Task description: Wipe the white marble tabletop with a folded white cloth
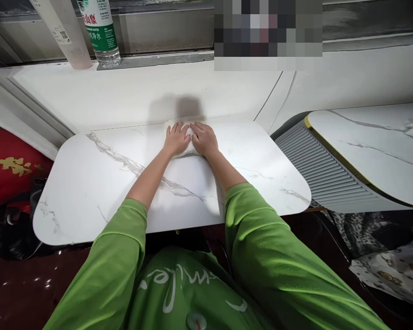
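A white folded cloth [184, 151] lies near the far edge of the white marble table [99, 197]. My left hand [176, 138] lies flat on its left part, fingers stretched out and pressing down. My right hand [204, 138] lies flat beside it on the right part of the cloth, fingers also extended. The two hands touch at the thumbs and cover most of the cloth. Both arms wear green sleeves.
A water bottle [101, 32] and a pale tube [67, 34] stand on the window ledge at the back left. A second marble tabletop [374, 146] over a grey ribbed unit [316, 169] is at the right. Red fabric [10, 167] sits left.
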`<state>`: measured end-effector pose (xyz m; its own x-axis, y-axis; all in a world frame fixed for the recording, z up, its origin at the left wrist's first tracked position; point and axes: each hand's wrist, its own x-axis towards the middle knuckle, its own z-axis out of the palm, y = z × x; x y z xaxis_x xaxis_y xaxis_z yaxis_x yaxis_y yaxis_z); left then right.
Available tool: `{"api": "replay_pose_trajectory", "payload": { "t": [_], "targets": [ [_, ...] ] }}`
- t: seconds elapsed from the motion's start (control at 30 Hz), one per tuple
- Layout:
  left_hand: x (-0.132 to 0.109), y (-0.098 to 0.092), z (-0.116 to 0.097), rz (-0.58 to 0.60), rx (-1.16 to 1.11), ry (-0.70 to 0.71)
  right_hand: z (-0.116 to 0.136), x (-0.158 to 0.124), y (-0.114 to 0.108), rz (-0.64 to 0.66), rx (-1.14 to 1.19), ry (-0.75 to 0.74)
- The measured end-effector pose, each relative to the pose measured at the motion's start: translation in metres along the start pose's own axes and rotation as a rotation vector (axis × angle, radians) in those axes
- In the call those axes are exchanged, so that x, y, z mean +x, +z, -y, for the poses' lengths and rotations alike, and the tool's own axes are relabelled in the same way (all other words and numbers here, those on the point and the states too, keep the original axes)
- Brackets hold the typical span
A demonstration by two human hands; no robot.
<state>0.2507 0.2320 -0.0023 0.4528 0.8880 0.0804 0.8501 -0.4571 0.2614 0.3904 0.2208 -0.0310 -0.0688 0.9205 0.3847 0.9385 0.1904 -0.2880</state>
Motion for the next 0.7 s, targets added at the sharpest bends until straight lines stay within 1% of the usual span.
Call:
{"api": "replay_pose_trajectory", "payload": {
  "t": [0.1,0.17,0.23,0.37,0.47,0.53,0.6,0.7],
  "targets": [
    [-0.021,-0.002,-0.002,0.02,-0.007,0.021,0.015,-0.023,-0.011,0.057,-0.053,0.021],
    [-0.045,-0.004,-0.005,0.032,-0.014,0.05,0.027,-0.048,-0.018,0.084,-0.102,0.01],
    [-0.075,-0.005,-0.009,0.036,-0.02,0.08,0.04,-0.078,-0.027,0.093,-0.151,-0.041],
    [-0.146,-0.008,-0.02,0.015,0.017,0.122,0.071,-0.141,-0.046,0.091,-0.217,-0.165],
    [-0.194,-0.012,-0.022,0.012,0.059,0.193,0.097,-0.177,-0.062,0.096,-0.261,-0.229],
    [-0.218,-0.016,-0.02,0.024,0.067,0.248,0.112,-0.192,-0.069,0.121,-0.289,-0.254],
    [-0.233,-0.022,-0.015,0.045,0.055,0.281,0.123,-0.199,-0.073,0.153,-0.291,-0.266],
    [-0.237,-0.028,-0.006,0.086,0.001,0.257,0.128,-0.195,-0.069,0.18,-0.224,-0.29]
  ]
}}
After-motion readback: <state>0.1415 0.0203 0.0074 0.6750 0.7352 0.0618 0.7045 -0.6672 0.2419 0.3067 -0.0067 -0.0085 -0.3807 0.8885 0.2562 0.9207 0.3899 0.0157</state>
